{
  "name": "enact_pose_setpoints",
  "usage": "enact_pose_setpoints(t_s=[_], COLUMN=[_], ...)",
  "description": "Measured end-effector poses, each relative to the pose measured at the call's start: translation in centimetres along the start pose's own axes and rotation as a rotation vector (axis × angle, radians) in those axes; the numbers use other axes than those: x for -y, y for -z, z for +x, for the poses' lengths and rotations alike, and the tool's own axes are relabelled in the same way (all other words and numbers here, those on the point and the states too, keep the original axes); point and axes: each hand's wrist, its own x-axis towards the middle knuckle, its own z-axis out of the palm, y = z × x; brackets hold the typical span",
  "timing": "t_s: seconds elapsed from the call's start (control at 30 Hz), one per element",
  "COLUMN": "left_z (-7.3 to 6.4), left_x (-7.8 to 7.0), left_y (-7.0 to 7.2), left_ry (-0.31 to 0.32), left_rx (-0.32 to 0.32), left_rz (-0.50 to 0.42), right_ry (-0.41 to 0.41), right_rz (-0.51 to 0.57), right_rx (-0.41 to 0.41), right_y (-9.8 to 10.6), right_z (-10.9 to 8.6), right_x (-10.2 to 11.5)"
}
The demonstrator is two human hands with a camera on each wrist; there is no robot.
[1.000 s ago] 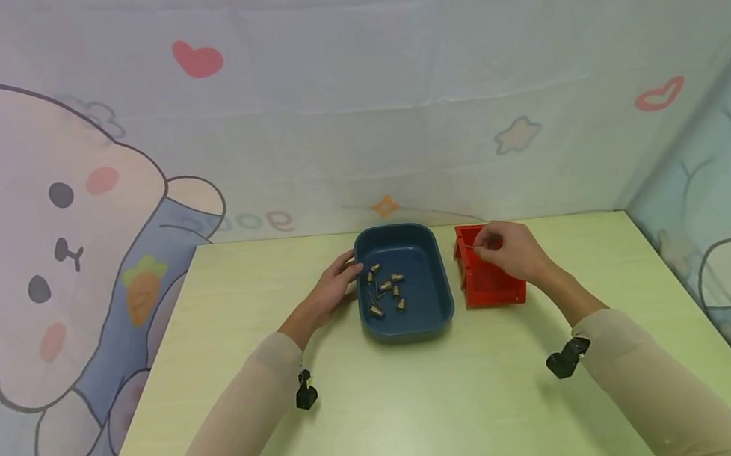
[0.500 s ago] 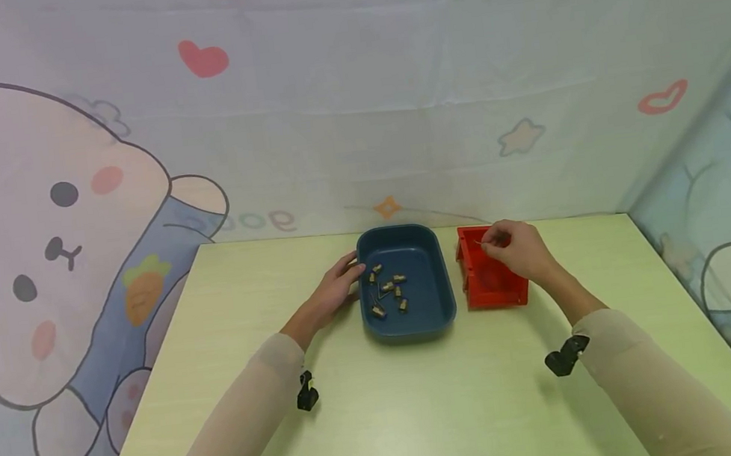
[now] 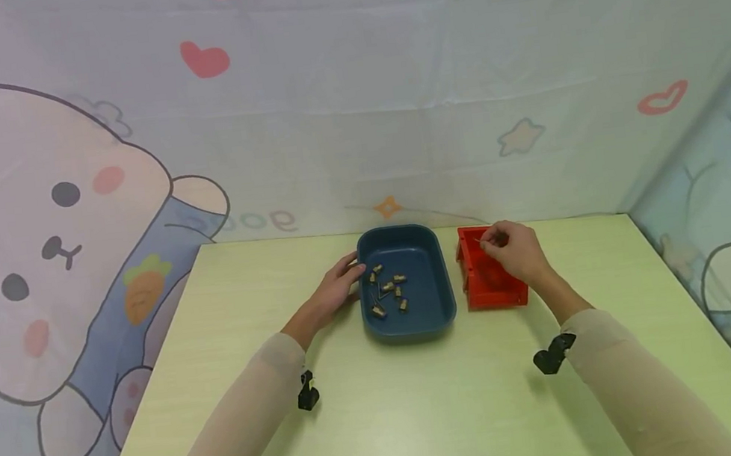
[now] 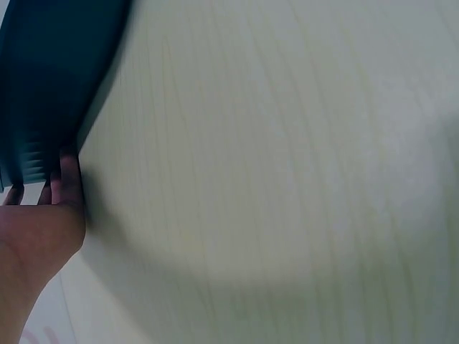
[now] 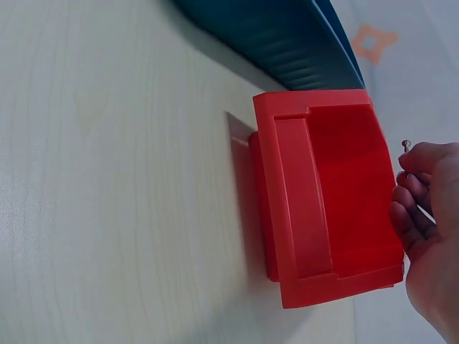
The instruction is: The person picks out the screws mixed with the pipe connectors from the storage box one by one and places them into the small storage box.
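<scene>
A blue tray (image 3: 417,327) holds several small brass-coloured fittings (image 3: 403,304) and a few thin screw-like pieces (image 3: 376,298) in its left half. My left hand (image 3: 330,291) grips the tray's left rim, with one digit over the edge and others against the outer wall. In the left wrist view, its fingers (image 4: 69,175) touch the tray's side. Over the red bin (image 3: 497,297), my right hand (image 3: 517,250) pinches a small screw (image 5: 407,145) between thumb and forefinger, with its round head sticking out. The remaining right fingers curl loosely near the bin's edge.
The pale wooden table (image 3: 420,410) meets a printed cloth backdrop (image 3: 356,146) just behind both containers. A narrow gap separates the red bin from the tray. Both forearms come in from the front, with a black camera (image 3: 554,354) on the right wrist.
Over the last second the right hand shifts slightly right above the bin, still pinching the screw, and the right wrist swings a little left. The left hand and tray stay put.
</scene>
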Motion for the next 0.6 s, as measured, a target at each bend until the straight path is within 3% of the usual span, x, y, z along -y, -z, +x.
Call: enact_pose_setpoints(t_s=[0.3, 0.6], left_z=[-0.24, -0.08], left_x=[-0.19, 0.10], left_y=[-0.19, -0.05], left_ry=[0.003, 0.000], left_rx=[-0.012, 0.006], left_rz=[-0.005, -0.032], right_ry=[-0.004, 0.046], right_rz=[-0.049, -0.094], right_rx=[0.027, 0.049], right_y=[-0.59, -0.72], right_z=[-0.21, -0.25], right_x=[-0.41, -0.56])
